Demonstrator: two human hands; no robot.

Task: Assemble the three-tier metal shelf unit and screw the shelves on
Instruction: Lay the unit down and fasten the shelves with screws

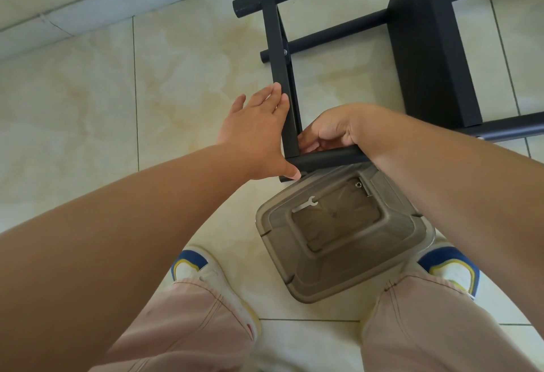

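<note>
At frame centre the black shelf [284,83] runs up-frame from the near tube [326,159], the flat left hand [259,133] pressing its outer face while the right hand [332,130], fingers curled, works inside that corner joint.

The black metal shelf unit [418,48] lies on its side on the tiled floor [88,107]. The person's left hand [259,133] rests flat, fingers straight, against the outer face of the end shelf [281,57], thumb by the near tube [329,160]. The right hand [335,127] curls in just behind that shelf, above the same tube; what the fingers pinch is hidden. A clear plastic tub [347,230] stands between the feet, a small flat wrench [306,204] and a screw [358,184] inside it.
</note>
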